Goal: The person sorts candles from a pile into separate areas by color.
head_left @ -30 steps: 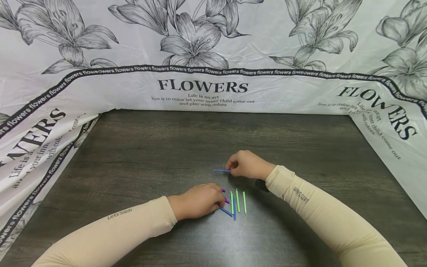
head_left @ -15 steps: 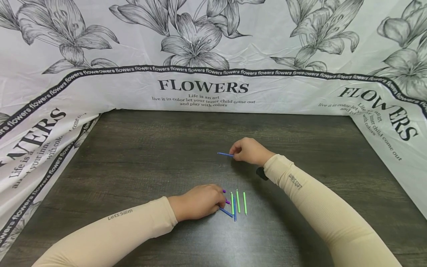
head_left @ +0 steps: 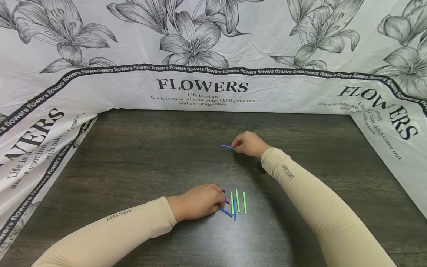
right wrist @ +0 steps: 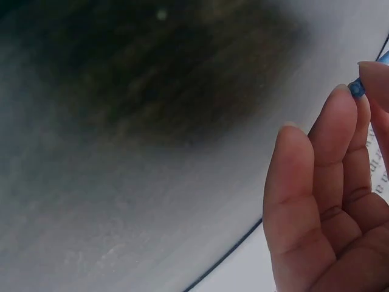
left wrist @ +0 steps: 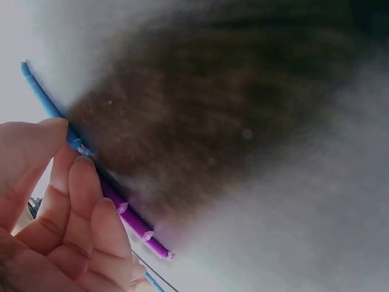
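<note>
My right hand (head_left: 251,144) pinches one end of a thin blue candle (head_left: 227,147) between thumb and fingertips, far up the table. In the right wrist view only the end of that blue candle (right wrist: 357,89) shows at the fingertips. Lower down, my left hand (head_left: 201,201) rests low over the table, its thumb and finger on another blue candle (left wrist: 42,94). Purple candles (left wrist: 112,196) lie against its other fingertips, mostly hidden by the hand in the head view. Right beside it are three green candles (head_left: 238,202) and one more blue candle (head_left: 234,209).
The dark wood-grain table (head_left: 150,148) spreads around both hands. White cloth (head_left: 293,92) printed with flowers and lettering stands along its back and sides. A dark wrist camera (head_left: 261,167) hangs beneath the right sleeve.
My right hand has moved away from the group, toward the back of the table, carrying its blue candle. The left hand and the candles by it have stayed in place.
</note>
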`<state>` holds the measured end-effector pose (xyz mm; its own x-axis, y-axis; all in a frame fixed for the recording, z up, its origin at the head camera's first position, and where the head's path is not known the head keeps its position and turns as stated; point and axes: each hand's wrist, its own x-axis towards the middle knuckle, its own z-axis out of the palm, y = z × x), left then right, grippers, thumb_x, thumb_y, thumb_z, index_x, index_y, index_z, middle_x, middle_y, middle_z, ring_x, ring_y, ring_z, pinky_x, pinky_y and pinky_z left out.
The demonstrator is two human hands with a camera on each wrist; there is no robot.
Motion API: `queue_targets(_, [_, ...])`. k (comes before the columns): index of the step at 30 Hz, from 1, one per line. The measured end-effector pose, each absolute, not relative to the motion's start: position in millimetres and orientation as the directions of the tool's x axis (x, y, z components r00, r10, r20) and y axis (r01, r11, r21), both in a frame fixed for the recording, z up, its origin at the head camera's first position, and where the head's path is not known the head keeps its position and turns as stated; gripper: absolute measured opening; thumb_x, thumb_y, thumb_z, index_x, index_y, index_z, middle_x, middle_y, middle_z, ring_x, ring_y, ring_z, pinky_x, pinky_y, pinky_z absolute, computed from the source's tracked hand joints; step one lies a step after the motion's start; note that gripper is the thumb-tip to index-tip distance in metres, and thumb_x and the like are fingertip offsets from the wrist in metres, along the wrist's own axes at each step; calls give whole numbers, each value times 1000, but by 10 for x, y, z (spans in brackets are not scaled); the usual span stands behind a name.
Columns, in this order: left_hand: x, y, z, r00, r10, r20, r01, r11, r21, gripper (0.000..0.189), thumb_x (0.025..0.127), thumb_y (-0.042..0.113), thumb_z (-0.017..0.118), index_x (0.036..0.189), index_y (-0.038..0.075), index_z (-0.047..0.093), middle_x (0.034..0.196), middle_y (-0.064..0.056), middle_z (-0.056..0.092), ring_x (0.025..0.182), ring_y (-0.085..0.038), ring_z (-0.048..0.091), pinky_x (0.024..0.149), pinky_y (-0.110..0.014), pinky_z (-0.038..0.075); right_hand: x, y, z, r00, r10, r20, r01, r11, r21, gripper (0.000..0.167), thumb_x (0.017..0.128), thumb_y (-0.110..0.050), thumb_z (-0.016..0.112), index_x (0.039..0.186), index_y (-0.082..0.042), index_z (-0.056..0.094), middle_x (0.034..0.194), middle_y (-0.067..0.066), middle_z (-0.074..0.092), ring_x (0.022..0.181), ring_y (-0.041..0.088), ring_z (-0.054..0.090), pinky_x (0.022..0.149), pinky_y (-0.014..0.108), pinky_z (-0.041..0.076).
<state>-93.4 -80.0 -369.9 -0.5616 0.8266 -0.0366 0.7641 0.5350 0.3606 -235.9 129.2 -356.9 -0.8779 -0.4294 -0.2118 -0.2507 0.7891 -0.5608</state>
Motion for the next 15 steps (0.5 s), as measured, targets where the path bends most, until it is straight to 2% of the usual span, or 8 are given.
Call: queue_targets(15, [-928,-795,-3704,-563,826,-20,774,535,339,13,86,3,66,84,14,73,83,6,60,81,-6,55,70,-21,48,-2530,1291,-3593,-904,-367,-218,-211,827,-521,16,88,-5,65,103,-4,72,100,10,70,91,24,62,80,38,50])
